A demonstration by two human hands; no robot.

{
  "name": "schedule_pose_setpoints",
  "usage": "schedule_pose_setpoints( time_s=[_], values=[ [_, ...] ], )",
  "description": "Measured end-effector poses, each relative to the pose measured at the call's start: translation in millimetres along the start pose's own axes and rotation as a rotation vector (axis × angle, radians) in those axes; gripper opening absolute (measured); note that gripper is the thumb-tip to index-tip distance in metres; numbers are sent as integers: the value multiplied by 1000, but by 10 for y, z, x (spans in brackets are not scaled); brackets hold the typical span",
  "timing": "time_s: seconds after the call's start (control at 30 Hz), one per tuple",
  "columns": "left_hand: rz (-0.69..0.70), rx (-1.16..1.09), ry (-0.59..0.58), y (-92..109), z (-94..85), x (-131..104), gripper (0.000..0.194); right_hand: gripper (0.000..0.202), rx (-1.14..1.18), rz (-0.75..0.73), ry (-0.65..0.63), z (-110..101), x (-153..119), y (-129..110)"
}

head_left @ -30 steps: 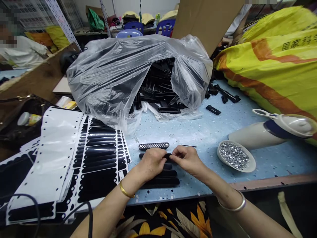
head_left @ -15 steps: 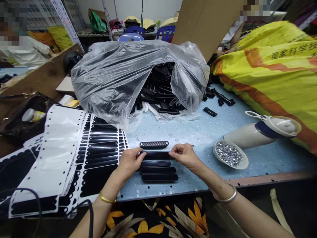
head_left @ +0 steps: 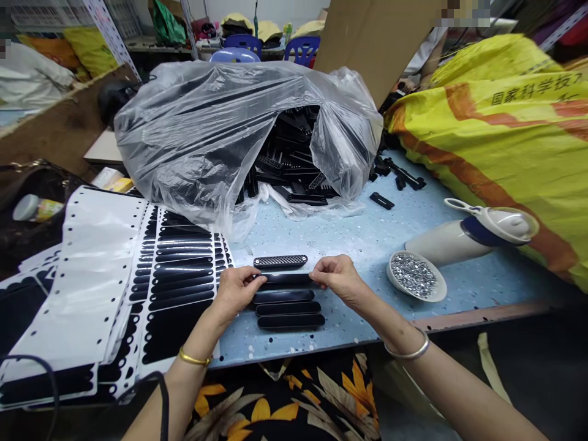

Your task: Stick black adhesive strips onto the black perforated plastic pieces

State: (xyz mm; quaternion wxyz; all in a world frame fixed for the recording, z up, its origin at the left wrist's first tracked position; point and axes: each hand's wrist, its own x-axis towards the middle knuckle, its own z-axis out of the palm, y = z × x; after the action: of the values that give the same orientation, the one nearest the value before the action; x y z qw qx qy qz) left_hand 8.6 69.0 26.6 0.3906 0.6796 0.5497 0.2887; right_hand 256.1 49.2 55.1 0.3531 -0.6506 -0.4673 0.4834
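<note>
My left hand pinches the left end of a glossy black strip between thumb and fingers. At its other end, my right hand has thumb and fingers closed on it. The strip is stretched level just above the table; I cannot tell whether it touches a piece beneath it. Behind it lies a black rounded piece with a mesh-patterned face. Nearer to me, several smooth black rounded bars rest in a row. Sheets of black strip-shaped stickers lie left of my left hand.
A torn clear plastic bag full of black pieces stands behind. At right are a white bowl of small shiny bits, a pale lidded bottle lying tilted, and a yellow sack. Other people are partly visible at the back.
The camera view has shifted slightly, so everything sits a little further left and higher. Both hands keep their hold on the strip; its right end seems slightly lower against the bars.
</note>
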Motion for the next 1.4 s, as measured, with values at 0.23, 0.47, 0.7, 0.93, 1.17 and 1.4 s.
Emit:
schedule_pose_setpoints(
  time_s=[0.23, 0.47, 0.7, 0.93, 1.17, 1.4],
  values=[
    [20, 6, -18, 22, -32, -8, 16, 19, -72, -19, 30, 25, 42, 94],
    [39, 16, -11, 15, -29, -6, 15, 18, -142, -51, 61, 35, 59, 144],
    [26, -1, -25, 11, -35, -2, 16, 19, -185, -104, 125, 70, 17, 176],
    [12, -27, -35, 15, -31, 1, 17, 31, -180, -103, 183, 27, 3, 273],
    [-14, -16, -30, 27, -14, 2, 16, 50, -270, -103, 150, 32, -46, 213],
    [44, 53, -32, 46, 56, -21, 17, 52, -1034, -137, 151, 339, -70, -46]
  ],
)
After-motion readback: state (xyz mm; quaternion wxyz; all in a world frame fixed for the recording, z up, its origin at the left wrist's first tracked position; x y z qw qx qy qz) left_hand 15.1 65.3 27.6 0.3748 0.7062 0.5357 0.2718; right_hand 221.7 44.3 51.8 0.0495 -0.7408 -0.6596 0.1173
